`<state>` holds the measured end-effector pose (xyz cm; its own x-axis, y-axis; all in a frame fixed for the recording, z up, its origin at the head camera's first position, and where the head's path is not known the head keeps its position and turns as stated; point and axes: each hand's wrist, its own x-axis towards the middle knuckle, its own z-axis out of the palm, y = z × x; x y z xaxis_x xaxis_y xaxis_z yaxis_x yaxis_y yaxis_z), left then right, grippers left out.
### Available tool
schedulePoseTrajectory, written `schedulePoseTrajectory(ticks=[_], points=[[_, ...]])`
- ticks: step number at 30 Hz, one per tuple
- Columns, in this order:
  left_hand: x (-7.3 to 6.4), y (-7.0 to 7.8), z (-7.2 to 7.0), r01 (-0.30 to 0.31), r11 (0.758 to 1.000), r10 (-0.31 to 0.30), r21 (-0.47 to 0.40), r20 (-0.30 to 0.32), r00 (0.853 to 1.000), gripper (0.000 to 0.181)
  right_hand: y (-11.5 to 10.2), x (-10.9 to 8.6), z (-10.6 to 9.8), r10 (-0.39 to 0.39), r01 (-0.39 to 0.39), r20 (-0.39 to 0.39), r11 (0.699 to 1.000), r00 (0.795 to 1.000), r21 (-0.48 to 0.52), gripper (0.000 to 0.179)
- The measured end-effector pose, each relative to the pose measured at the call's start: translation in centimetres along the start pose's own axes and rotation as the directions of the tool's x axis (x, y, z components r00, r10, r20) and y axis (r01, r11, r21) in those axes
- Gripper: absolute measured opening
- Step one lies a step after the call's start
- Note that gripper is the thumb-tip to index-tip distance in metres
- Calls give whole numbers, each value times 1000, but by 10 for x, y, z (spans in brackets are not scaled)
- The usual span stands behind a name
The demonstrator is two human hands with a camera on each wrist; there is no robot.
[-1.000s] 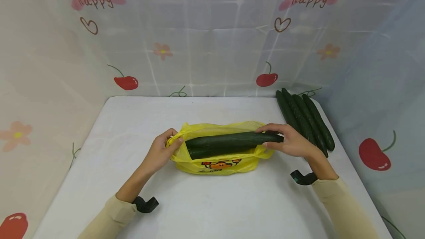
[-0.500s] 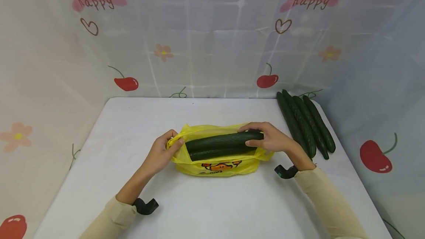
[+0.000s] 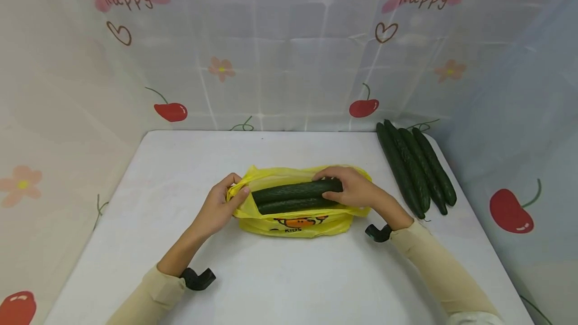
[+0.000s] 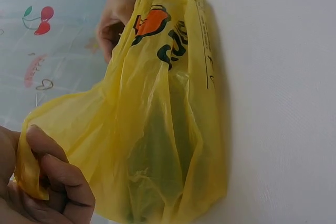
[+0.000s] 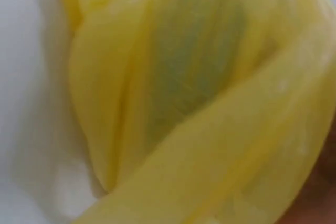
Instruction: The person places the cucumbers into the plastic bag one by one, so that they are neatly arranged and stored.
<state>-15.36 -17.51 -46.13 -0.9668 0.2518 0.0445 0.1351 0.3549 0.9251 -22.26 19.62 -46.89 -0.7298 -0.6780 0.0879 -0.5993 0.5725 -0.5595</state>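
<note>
A yellow plastic bag (image 3: pixel 298 227) with an orange cartoon print lies on the white table, its mouth facing up. Two dark green cucumbers are inside, side by side: a rear cucumber (image 3: pixel 289 192) and a front cucumber (image 3: pixel 289 206). My left hand (image 3: pixel 221 202) pinches the bag's left rim; the left wrist view shows the yellow film between thumb and fingers (image 4: pixel 68 182). My right hand (image 3: pixel 354 188) reaches into the bag's right side and grips the right end of the rear cucumber. In the right wrist view, yellow film (image 5: pixel 236 145) covers most of the picture and hides the fingers.
Several more cucumbers (image 3: pixel 413 169) lie side by side at the table's back right corner. The white table (image 3: pixel 189 154) meets a printed curtain (image 3: pixel 289 64) behind it, with further curtains at both sides.
My right hand has moved left and into the bag, carrying the rear cucumber's right end down inside the rim. The left hand keeps its place on the rim.
</note>
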Motion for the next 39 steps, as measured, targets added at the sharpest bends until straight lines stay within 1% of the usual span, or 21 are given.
schedulePoseTrajectory(ticks=[4, 6, 8, 9, 11, 13, 15, 16, 17, 20, 23, 26, 28, 30, 31, 33, 35, 36, 37, 39], points=[[-1, 2, 2, 22, 1000, -22, -14, 14, 1000, 20, -6, -1, 4, 14, -16, -20, 994, 1000, -111, 40], [-3, 8, 2, 37, 999, -37, -10, 16, 999, 17, -8, -2, 5, 21, -23, -21, 991, 1000, -128, 40], [-5, 18, 1, 43, 999, -42, -10, 15, 999, 16, -9, -3, 6, 28, -30, -18, 990, 999, -140, 40], [-6, 18, 2, 37, 999, -37, -15, 15, 999, 17, -10, -3, 6, 34, -36, -15, 989, 999, -142, 40], [-7, 25, 1, 34, 999, -33, -21, 15, 999, 17, -10, -4, 6, 45, -47, -13, 988, 999, -146, 41], [-9, 28, 1, 24, 999, -23, -31, 16, 1000, 18, -9, -5, 6, 54, -55, -13, 987, 998, -151, 42], [-9, 28, 1, 17, 999, -17, -35, 19, 1000, 19, -9, -6, 7, 59, -61, -17, 986, 998, -153, 42], [-10, 32, 1, 20, 999, -20, -34, 22, 1000, 18, -9, -8, 7, 62, -65, -21, 986, 998, -151, 43], [-10, 32, 1, 18, 999, -18, -32, 22, 1000, 18, -9, -9, 7, 66, -69, -25, 987, 998, -148, 43], [-11, 34, 1, 16, 999, -15, -32, 24, 1000, 19, -9, -14, 4, 84, -90, -50, 986, 995, -137, 44], [-12, 34, 1, 17, 999, -17, -32, 23, 1000, 18, -9, -22, -3, 111, -122, -101, 987, 989, -103, 44], [-9, 25, 2, 22, 999, -22, -23, 21, 1000, 17, -7, -32, -13, 136, -146, -181, 988, 974, -44, 39], [-7, 18, 2, 24, 1000, -24, -18, 20, 1000, 16, -4, -40, -20, 156, -165, -251, 986, 955, -13, 34], [-5, 10, 3, 24, 1000, -24, -14, 16, 1000, 16, 2, -48, -27, 181, -194, -328, 981, 927, -8, 32], [-4, 7, 3, 22, 1000, -22, -14, 14, 1000, 16, 5, -53, -31, 205, -224, -366, 974, 908, -11, 31], [-3, 4, 3, 15, 1000, -15, -15, 10, 1000, 16, 12, -62, -37, 273, -323, -424, 945, 864, -50, 33], [-3, 2, 3, 7, 1000, -7, -15, 9, 1000, 18, 20, -72, -41, 351, -445, -466, 889, 812, -105, 37], [-3, 2, 3, 4, 1000, -4, -12, 9, 1000, 18, 24, -78, -42, 395, -510, -477, 850, 785, -134, 40], [-3, 2, 3, 4, 1000, -4, -8, 8, 1000, 19, 28, -83, -43, 439, -571, -485, 804, 757, -164, 43], [-3, 2, 3, 5, 1000, -5, -2, 9, 1000, 21, 37, -95, -43, 501, -660, -494, 718, 710, -219, 50]])
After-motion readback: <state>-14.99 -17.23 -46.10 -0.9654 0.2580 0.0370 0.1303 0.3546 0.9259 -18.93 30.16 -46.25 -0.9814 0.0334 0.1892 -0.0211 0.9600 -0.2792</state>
